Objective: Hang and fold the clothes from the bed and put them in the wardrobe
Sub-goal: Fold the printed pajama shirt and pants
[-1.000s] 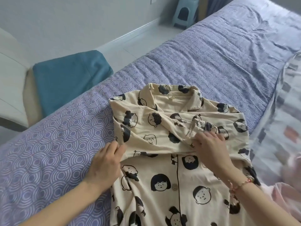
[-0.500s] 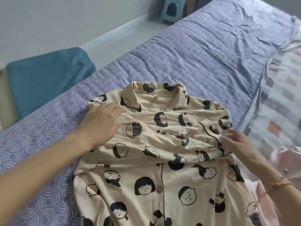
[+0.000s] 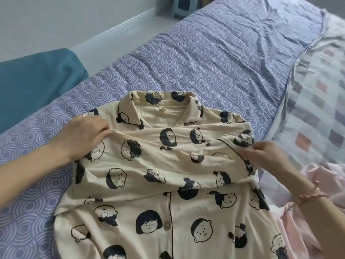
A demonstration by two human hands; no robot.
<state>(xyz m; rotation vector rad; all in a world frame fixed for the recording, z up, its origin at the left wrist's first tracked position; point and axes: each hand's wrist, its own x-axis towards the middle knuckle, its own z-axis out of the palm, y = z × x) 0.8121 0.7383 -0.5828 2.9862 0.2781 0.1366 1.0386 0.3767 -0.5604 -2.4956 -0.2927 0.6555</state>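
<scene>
Cream cartoon-face cotton pyjama shirt (image 3: 168, 212) flat on purple circle-patterned bed sheet (image 3: 205, 62). Folded sleeve (image 3: 168, 157) runs crosswise below collar (image 3: 162, 105). Left hand (image 3: 84, 135) pinches it collar-left. Right hand (image 3: 265, 156), straight-fingered, touches cuff collar-right.

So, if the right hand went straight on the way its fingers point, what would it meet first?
The right hand points left across the pyjama shirt; its fingers seem to touch the folded sleeve, so that likely comes first.
</scene>
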